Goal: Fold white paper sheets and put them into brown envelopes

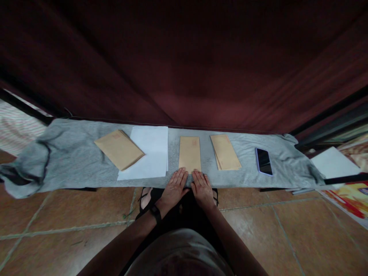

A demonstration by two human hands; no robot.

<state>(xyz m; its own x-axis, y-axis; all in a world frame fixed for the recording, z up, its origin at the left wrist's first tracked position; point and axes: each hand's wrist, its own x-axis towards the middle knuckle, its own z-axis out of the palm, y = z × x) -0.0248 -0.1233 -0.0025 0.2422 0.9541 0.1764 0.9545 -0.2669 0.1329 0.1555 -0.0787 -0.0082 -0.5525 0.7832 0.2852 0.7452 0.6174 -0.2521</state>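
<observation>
A brown paper envelope [190, 152] lies flat and upright in front of me, its printed mark near the far right corner. The fingers of my left hand [176, 185] rest stretched out on its near left edge. My right hand [202, 187] lies flat in the same way on its near right edge. To the left, a stack of brown envelopes [119, 149] sits askew on white paper sheets [152, 153]. On the right are a few more brown envelopes [226, 152], slightly fanned.
A phone [263, 161] lies toward the right end of the narrow bench, which a grey cloth [77, 157] covers. Behind it hangs a dark red curtain [189, 84]. A white sheet [335, 163] shows beyond the right end, with tiled floor [247, 230] below.
</observation>
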